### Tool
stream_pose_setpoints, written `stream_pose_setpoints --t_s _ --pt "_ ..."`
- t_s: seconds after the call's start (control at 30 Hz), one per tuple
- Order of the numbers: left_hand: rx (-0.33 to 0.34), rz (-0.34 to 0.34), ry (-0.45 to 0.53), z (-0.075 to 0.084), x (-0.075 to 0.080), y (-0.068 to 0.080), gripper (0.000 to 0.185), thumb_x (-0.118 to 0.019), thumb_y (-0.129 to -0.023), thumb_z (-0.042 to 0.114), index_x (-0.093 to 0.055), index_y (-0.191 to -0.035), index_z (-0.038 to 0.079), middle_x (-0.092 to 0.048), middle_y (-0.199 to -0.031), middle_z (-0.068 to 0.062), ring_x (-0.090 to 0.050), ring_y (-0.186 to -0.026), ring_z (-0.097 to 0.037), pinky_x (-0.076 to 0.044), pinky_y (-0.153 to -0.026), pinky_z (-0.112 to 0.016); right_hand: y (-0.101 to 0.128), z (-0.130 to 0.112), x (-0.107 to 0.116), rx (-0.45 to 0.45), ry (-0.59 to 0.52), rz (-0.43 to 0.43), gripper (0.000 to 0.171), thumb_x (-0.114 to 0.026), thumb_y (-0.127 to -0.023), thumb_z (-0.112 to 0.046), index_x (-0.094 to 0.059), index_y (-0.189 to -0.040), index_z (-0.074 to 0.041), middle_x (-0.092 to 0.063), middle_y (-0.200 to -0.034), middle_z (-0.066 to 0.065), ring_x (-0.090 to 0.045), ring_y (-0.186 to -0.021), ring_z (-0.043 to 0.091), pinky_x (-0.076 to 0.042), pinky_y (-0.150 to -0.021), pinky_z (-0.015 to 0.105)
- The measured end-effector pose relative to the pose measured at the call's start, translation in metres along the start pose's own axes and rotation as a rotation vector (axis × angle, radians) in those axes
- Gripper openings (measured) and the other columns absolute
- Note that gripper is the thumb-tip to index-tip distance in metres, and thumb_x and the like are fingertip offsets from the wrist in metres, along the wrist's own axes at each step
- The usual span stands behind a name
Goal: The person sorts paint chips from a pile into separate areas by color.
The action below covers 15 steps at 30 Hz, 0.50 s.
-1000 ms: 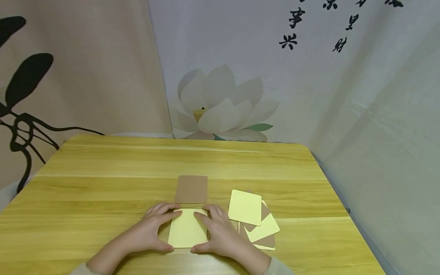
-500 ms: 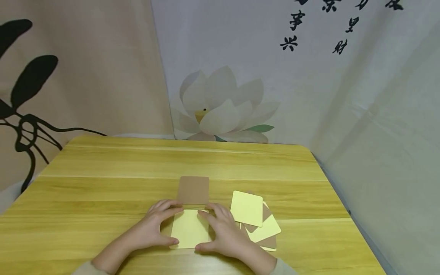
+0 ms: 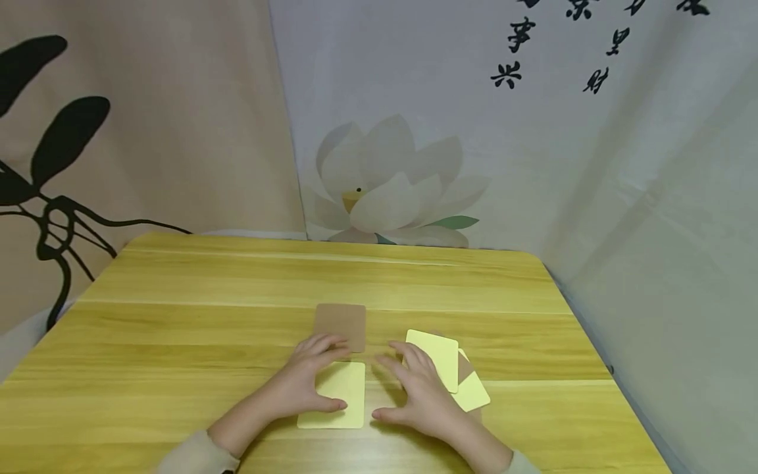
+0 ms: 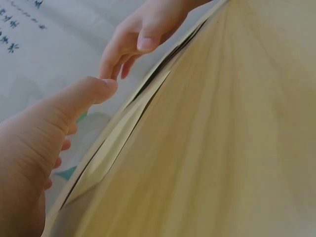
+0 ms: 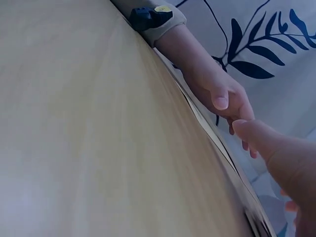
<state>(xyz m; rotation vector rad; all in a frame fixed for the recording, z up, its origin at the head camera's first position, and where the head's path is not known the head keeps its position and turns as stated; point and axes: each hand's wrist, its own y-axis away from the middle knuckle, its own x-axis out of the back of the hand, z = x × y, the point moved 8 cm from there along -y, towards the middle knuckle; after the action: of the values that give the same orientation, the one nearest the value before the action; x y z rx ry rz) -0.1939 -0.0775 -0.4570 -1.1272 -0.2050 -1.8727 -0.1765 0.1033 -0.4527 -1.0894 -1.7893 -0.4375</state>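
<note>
Left hand (image 3: 308, 385) flat on the left part of a pale yellow card (image 3: 340, 405), fingers nearly straight and pressing down, thumb laid along its near edge; nothing gripped. Fingertips close to the near edge of a brown card (image 3: 340, 322) just beyond; contact not discernible. Right hand (image 3: 420, 395) relaxed and spread just right of that yellow card, holding nothing, fingertips reaching onto the top yellow card (image 3: 435, 352) of a loose fanned pile of yellow and brown cards (image 3: 470, 388). All on a yellow wooden table (image 3: 237, 283) with visible grain, set against hanging cloth: a white lotus print (image 3: 391, 184) with black calligraphy (image 3: 512, 56) behind, black plant shapes (image 3: 53, 151) on beige at left. From the left wrist, only a thumb (image 4: 91, 94), the other hand's fingers (image 4: 133, 44) and thin card edges seen edge-on. From the right wrist, a wrist strap (image 5: 155, 15) on the left sleeve, hidden from the head view.
</note>
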Motion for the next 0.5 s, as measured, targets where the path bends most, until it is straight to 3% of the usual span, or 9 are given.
stream_pose_setpoints --t_s 0.33,0.5 --pt "-0.010 -0.035 -0.046 0.014 -0.024 -0.031 0.086 -0.078 -0.067 0.058 -0.054 -0.137 0.014 -0.039 -0.147 -0.004 -0.028 -0.135 -0.027 -0.020 -0.105 -0.059 0.013 0.028 0.022 -0.051 0.008 0.049 0.083 -0.078 -0.071 -0.054 -0.049 -0.141 -0.021 -0.030 -0.151 0.004 -0.018 -0.139 0.024 -0.021 -0.103 0.063" --pt "-0.019 -0.057 -0.069 0.023 -0.032 -0.046 0.086 -0.078 -0.068 0.057 -0.053 -0.137 0.014 -0.039 -0.147 -0.005 -0.028 -0.135 -0.027 -0.020 -0.106 -0.058 0.020 0.042 0.033 -0.077 0.003 0.056 0.084 -0.079 -0.070 -0.052 -0.048 -0.142 -0.021 -0.030 -0.152 0.005 -0.019 -0.139 0.031 -0.019 -0.102 0.066"
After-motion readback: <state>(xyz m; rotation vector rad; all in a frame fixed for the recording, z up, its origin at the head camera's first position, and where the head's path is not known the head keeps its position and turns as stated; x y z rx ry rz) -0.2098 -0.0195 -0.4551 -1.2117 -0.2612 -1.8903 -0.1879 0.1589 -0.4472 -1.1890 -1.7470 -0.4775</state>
